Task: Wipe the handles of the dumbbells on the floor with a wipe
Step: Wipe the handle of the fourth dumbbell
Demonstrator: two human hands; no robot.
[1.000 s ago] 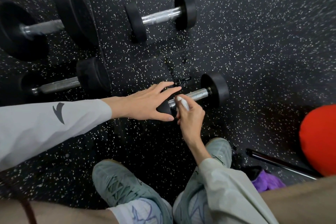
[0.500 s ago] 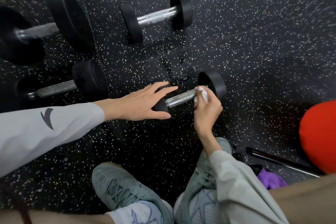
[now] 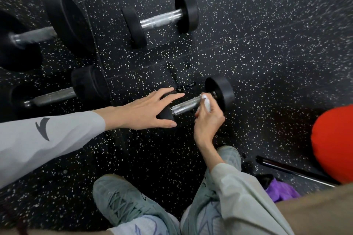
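Right hand (image 3: pixel 209 120) presses crumpled white wipe (image 3: pixel 206 102) onto knurled steel handle (image 3: pixel 186 106).

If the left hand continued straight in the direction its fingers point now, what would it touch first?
Probably the black end weight at the far end of the near dumbbell. The left hand rests on the near weight, fingers pointing along the handle. Depth is unclear.
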